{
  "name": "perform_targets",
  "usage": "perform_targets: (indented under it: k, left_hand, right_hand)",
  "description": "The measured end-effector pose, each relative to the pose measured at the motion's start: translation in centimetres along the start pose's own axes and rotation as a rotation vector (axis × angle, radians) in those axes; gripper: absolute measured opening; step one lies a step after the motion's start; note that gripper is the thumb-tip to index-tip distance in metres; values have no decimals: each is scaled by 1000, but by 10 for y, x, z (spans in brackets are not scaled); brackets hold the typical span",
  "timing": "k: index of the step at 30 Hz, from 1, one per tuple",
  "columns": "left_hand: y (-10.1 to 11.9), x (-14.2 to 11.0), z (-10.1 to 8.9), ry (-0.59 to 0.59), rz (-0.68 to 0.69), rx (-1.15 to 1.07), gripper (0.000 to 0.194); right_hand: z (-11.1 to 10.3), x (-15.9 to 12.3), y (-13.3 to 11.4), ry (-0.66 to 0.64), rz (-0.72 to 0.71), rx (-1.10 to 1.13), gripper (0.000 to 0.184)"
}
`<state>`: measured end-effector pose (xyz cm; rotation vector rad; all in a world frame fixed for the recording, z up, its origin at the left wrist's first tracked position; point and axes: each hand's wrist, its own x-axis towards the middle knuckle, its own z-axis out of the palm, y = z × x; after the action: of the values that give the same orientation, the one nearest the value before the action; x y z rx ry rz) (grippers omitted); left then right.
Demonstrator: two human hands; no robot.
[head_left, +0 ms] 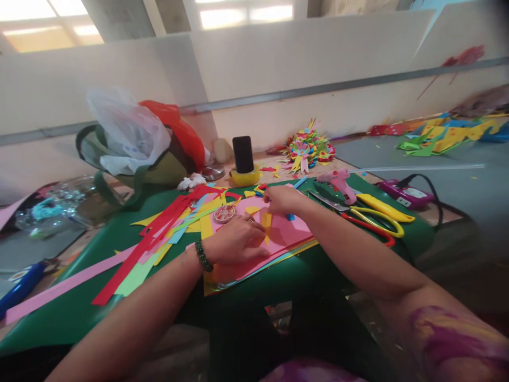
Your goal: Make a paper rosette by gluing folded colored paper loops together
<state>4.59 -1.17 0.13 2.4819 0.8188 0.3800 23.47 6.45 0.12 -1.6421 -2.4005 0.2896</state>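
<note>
My left hand (234, 241), with a dark bead bracelet at the wrist, rests on a stack of pink paper sheets (286, 233) and pinches a small yellow paper strip (266, 225). My right hand (282, 200) reaches to the far edge of the pink sheets, fingers curled over small scraps; what it grips is too small to make out. A blue scrap (290, 217) lies just below it. Both hands work over a green sheet (79, 313) that covers a low table.
Red, pink and yellow paper strips (159, 233) lie to the left. A pink glue gun (338, 183), yellow-handled scissors (377, 220) and a yellow cutter (384, 208) lie to the right. A phone in a tape roll (243, 159), a plastic bag (127, 130) and paper flowers (308, 148) stand behind.
</note>
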Motion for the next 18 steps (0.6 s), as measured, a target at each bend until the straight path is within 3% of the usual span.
perform_targets:
  k: [3,7,11,18]
  left_hand:
    - [-2,0,0,-7,1,26,26]
    - [-4,0,0,12,31,-20,27]
    - [-7,0,-4,67,84,62,31]
    - [-18,0,-9,318,66,199,27]
  right_hand:
    - [-5,3,3,240,42,138,10]
    - [-7,9,8,513,-8,546,11]
    - [-4,13,10,584,-73,778,6]
    - [0,13,13,665,-156,750,11]
